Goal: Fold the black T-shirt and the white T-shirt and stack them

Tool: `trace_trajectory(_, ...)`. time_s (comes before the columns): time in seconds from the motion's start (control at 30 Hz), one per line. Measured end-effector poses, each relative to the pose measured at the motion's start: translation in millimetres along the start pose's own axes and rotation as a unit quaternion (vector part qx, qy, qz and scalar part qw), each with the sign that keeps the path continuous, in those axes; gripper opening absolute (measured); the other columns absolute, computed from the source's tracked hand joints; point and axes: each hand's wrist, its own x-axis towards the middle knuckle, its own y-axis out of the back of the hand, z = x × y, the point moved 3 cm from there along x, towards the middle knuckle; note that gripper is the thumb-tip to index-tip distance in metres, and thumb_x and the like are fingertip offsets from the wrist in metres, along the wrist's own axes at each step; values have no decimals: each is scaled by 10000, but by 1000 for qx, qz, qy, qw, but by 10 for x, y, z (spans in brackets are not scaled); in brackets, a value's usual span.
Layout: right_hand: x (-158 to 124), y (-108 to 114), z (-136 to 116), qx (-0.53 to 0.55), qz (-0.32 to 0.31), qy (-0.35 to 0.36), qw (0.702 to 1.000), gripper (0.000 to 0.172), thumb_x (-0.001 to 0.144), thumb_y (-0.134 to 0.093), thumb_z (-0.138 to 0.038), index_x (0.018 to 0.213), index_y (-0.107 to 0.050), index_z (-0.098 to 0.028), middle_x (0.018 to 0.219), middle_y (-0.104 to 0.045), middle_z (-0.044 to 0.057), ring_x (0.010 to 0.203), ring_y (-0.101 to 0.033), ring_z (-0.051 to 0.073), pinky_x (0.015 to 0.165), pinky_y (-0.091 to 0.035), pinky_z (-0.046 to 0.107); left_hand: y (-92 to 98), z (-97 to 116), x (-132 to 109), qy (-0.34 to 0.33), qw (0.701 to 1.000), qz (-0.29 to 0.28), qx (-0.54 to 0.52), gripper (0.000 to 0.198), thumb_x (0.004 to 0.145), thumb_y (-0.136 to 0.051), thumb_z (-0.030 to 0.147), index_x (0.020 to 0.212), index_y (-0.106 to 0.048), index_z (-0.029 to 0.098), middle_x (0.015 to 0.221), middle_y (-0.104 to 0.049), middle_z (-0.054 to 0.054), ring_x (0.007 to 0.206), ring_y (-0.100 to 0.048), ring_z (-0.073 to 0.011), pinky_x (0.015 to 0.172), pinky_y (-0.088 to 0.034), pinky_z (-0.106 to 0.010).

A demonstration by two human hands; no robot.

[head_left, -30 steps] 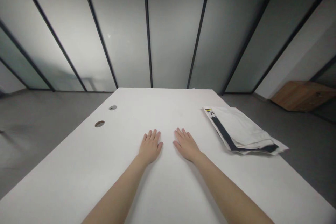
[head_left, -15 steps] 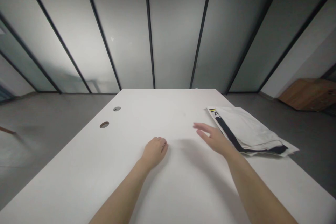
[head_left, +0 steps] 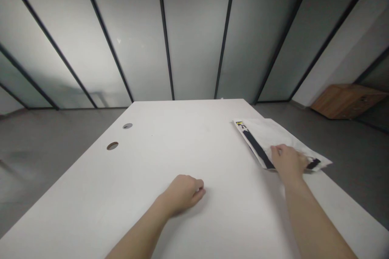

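My right hand [head_left: 287,162] is over the near part of a stack at the table's right side, fingers curled on a white folded cloth [head_left: 261,127]. Beneath the cloth lies a flat white bag [head_left: 235,122] with a black band and a small yellow patch along its left edge. The right fingertips are partly hidden. My left hand [head_left: 184,192] is curled closed just over the white table [head_left: 170,137], a short way left of the stack, and nothing shows in it.
Two round holes, a far one [head_left: 127,126] and a near one [head_left: 112,145], are cut near the table's left edge. Behind the table stands a frosted glass partition [head_left: 194,40] with dark frames. A wooden cabinet [head_left: 346,101] stands on the floor at the right.
My right hand has moved right from above the table onto the cloth, and its fingers have curled. My left hand has shifted slightly nearer and right. The view has turned slightly.
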Motion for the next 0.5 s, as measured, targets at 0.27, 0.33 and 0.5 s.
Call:
trace_trajectory(0.27, -642, 371, -1531, 451, -140, 8, 881, 469, 1004, -422, -689, 859, -581, -272, 741, -574, 19, 733, -543, 225, 702, -490, 333, -26, 156, -3, -33, 994, 41, -98, 277, 1002, -567, 346, 1219, -705, 242, 1160, -769, -82, 1027, -717, -256, 910, -523, -358)
trace_trajectory(0.33, -969, 371, -1872, 558, -240, -29, 794, 503, 992, -462, -736, 854, -570, -265, 771, -566, 5, 743, -533, 202, 682, -485, 302, -129, 221, -9, -23, 988, 40, -145, 463, 954, -646, 441, 1364, -638, 226, 1312, -724, -118, 1155, -684, -295, 1013, -514, -395)
trace_trajectory(0.5, -1367, 322, -2234, 680, -398, -102, 606, 572, 807, -730, -769, 1105, -585, -304, 836, -615, -25, 636, -515, 154, 576, -429, 254, -389, 154, 14, 111, 964, 45, -238, 430, 1012, -492, 454, 1331, -673, 229, 1282, -750, -104, 1199, -678, -292, 1074, -507, -404)
